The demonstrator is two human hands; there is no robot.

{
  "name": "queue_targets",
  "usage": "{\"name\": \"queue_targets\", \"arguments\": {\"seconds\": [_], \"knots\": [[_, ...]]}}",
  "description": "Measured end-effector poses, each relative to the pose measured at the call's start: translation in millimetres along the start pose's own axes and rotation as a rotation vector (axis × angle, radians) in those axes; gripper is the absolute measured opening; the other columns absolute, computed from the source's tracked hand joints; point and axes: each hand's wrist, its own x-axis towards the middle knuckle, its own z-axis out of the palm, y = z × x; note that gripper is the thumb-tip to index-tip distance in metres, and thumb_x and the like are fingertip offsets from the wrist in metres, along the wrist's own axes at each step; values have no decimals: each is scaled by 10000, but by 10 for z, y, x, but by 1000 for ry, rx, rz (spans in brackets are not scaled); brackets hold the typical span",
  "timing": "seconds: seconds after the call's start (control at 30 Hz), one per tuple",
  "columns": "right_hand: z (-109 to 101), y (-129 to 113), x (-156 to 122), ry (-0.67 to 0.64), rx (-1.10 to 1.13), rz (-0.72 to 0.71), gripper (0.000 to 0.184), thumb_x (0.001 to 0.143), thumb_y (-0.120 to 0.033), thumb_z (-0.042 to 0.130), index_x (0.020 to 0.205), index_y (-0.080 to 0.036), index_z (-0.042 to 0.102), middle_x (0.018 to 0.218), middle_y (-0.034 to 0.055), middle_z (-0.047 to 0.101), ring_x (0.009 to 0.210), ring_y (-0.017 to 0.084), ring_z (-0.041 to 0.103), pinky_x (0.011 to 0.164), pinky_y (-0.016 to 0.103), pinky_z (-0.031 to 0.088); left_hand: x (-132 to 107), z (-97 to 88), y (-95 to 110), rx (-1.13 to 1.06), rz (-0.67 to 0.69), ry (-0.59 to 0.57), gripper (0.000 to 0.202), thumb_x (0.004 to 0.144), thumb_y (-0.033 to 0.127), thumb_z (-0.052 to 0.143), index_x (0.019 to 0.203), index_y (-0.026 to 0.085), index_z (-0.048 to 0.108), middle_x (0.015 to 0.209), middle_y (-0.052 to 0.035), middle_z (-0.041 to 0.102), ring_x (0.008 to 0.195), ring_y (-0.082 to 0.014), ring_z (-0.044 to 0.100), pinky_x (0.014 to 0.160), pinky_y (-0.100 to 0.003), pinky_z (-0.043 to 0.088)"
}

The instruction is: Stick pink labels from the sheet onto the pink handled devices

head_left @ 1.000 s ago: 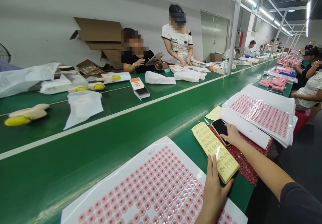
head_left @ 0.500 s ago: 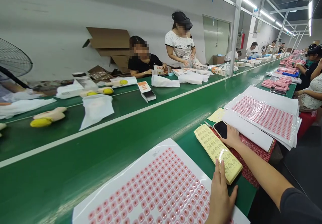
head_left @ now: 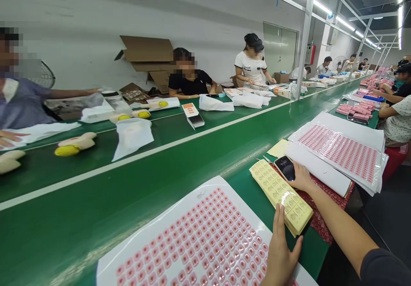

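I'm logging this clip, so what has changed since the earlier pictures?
The phone lit up, showing a clock; the standing co-worker shifted right, nearer the door. The right hand stays on the phone, the left hand at the yellow labels.

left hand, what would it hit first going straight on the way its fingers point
Most likely the long yellow stack of printed paper labels: the fingertips of the left hand overlap its near edge in this view, though whether they touch or hover is unclear.
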Motion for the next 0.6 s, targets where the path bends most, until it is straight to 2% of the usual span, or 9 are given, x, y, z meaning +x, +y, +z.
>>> {"name": "queue_targets", "arguments": {"seconds": [0.13, 0.27, 0.4, 0.43, 0.47, 0.5, 0.6], "knots": [[13, 14, 17, 34, 45, 0, 806, 631, -455, 680, 1306, -119, 396, 1251, 178, 511, 1154, 338, 453, 970, 442, 326, -1, 6, 52, -38, -10, -44, 748, 739, 165, 540, 1405, 215, 202, 1498, -114, 218, 1361, -256, 184, 1098, -453, 216], [-13, 57, -5, 54, 111, -40, 752, 645, -375, 667, 1301, -123, 398, 1264, 173, 511, 1168, 341, 454, 991, 470, 316, 62, 69, 114, -188, -80, 64, 725, 671, 158, 587, 1340, 165, 307, 1481, -163, 232, 1353, -276, 221, 1099, -460, 202], [-78, 156, -202, 84, 211, -118, 660, 727, -360, 564, 1306, -107, 375, 1342, 181, 442, 1260, 313, 375, 1041, 482, 274, 207, 85, 170, -690, -419, 235, 701, 556, 201, 712, 1192, 194, 417, 1444, -152, 281, 1322, -288, 288, 1035, -426, 322], [-97, 190, -286, 95, 271, -117, 623, 755, -389, 524, 1295, -109, 388, 1340, 177, 447, 1262, 301, 380, 1040, 475, 287, 240, 71, 187, -791, -493, 263, 664, 554, 222, 724, 1150, 198, 433, 1417, -155, 321, 1312, -293, 304, 997, -418, 364], [-116, 225, -381, 122, 422, -70, 582, 766, -424, 507, 1256, -119, 434, 1305, 170, 486, 1237, 291, 417, 1028, 454, 318, 268, 53, 208, -860, -544, 283, 611, 569, 245, 722, 1112, 198, 445, 1377, -158, 371, 1301, -294, 322, 962, -410, 394], [-134, 258, -481, 95, 588, -6, 553, 769, -472, 501, 1212, -140, 479, 1247, 152, 539, 1183, 277, 479, 992, 425, 374, 288, 34, 235, -901, -574, 294, 549, 594, 265, 709, 1077, 197, 457, 1330, -160, 421, 1284, -292, 348, 930, -404, 415], [-181, 310, -761, -168, 935, 139, 521, 721, -562, 557, 1076, -180, 579, 1078, 114, 649, 1006, 259, 607, 837, 355, 500, 318, 0, 349, -1010, -612, 303, 389, 641, 267, 662, 985, 202, 495, 1204, -130, 528, 1198, -265, 450, 865, -385, 444]]}}
